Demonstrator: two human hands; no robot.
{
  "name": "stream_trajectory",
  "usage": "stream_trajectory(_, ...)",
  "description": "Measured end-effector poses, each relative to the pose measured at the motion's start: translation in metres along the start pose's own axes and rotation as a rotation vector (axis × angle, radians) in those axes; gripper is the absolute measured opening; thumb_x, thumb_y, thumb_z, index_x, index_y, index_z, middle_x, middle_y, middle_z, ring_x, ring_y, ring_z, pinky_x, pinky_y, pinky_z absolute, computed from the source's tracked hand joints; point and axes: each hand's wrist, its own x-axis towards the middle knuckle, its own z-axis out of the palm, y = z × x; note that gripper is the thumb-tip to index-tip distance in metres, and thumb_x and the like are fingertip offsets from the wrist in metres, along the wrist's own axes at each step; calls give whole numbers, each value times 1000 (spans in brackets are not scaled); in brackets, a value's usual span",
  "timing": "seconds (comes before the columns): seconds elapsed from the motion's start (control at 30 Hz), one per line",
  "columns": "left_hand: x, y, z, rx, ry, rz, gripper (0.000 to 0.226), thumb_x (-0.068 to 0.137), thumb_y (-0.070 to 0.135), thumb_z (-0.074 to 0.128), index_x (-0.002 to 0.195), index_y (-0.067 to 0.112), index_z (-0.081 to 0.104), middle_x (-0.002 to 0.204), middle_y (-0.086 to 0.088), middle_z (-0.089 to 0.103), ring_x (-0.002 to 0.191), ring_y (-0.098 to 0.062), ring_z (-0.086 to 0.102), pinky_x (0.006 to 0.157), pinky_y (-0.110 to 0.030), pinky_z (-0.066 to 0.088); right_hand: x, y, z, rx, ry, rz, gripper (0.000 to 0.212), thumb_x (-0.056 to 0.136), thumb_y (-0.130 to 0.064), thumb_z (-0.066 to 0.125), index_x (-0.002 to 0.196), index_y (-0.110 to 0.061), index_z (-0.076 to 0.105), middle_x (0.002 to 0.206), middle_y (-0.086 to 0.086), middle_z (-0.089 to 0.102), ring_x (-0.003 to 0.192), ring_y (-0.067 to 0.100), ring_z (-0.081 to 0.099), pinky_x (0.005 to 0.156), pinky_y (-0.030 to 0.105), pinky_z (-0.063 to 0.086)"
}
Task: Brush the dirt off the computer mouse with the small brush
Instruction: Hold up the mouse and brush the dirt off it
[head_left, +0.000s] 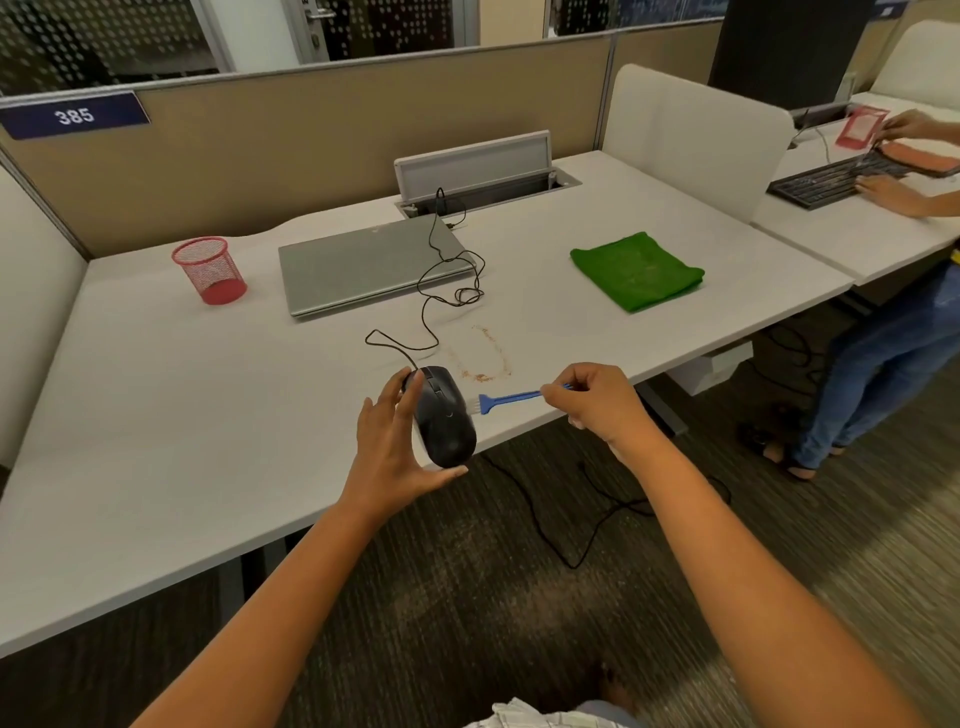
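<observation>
I judge brushing underway: my left hand (400, 447) grips the mouse (444, 415) at the table's (156, 415) near edge, my right hand (587, 400) pinches the brush (506, 400), bristles on its side.

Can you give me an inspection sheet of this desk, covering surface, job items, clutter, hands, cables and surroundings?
Surface: white desk, with a ring of brownish dirt beyond the mouse.
Job's things: black wired computer mouse held up at the desk's near edge; small blue plastic brush, white bristles against the mouse's right side.
Clutter: red mesh pen cup, closed grey laptop, folded green cloth.
Grippers: left hand holds the mouse between fingers and thumb; right hand pinches the brush handle.
Cables: thin black mouse cable loops over the laptop to the open desk cable hatch.
Surroundings: another person at a keyboard on the next desk.
</observation>
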Motion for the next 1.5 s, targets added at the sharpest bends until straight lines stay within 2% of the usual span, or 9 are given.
stream_trajectory(0.2,3,4,2,-32,26,-8,115,56,64,70,141,44,-5,151,5,5,138,-13,7,106,-62,21,-9,8,13,134,-101,65,22,81,-11,68,61,-12,59,46,-11,45,38,1,40,43,15,36)
stream_trajectory(0.33,4,6,1,-31,11,-29,116,54,65,70,140,46,-5,153,2,6,138,-15,7,107,-62,21,-6,9,7,271,-56,78,25,82,-10,67,58,-11,58,44,-12,41,41,5,34,42,15,34)
stream_trajectory(0.47,3,6,4,-25,6,-21,117,55,63,72,141,45,-5,153,1,8,138,-19,10,106,-63,22,-7,14,2,133,-50,59,23,80,-14,70,59,-15,60,46,-12,48,39,3,40,45,15,38)
stream_trajectory(0.6,0,4,7,-6,-33,9,116,55,64,71,141,44,-5,150,12,0,139,-11,4,109,-63,11,-6,18,3,194,-115,94,24,80,-17,70,57,-17,62,46,-12,50,41,6,41,47,15,41)
stream_trajectory(0.77,-4,4,12,39,-69,77,117,56,65,71,144,37,-1,151,10,-2,137,-2,-4,110,-55,1,2,10,6,288,-12,173,24,77,-20,73,57,-16,63,48,-10,52,45,6,41,43,14,38)
stream_trajectory(1.0,-8,2,12,34,-38,83,118,55,62,73,144,36,-1,151,10,-1,137,-3,-3,109,-57,7,3,10,-3,293,85,465,16,76,-9,66,63,-9,56,61,2,43,47,9,36,37,14,36)
stream_trajectory(1.13,-8,0,12,41,-43,78,117,56,64,70,143,37,-1,151,9,-1,137,-5,-2,109,-60,9,1,2,-2,487,105,494,10,79,-11,64,70,-5,61,61,2,44,35,3,35,35,13,34)
stream_trajectory(1.27,-5,7,12,-19,5,60,116,55,68,69,143,38,0,151,8,2,138,-7,3,107,-63,17,-5,-5,8,450,28,518,11,80,-13,66,73,-5,63,64,2,46,35,3,36,35,13,34)
stream_trajectory(1.5,-1,3,3,-123,181,-77,116,53,74,66,143,36,3,151,10,8,138,-11,12,110,-40,19,-24,13,9,280,13,566,4,81,-7,62,81,-3,60,65,3,45,45,7,36,36,14,35)
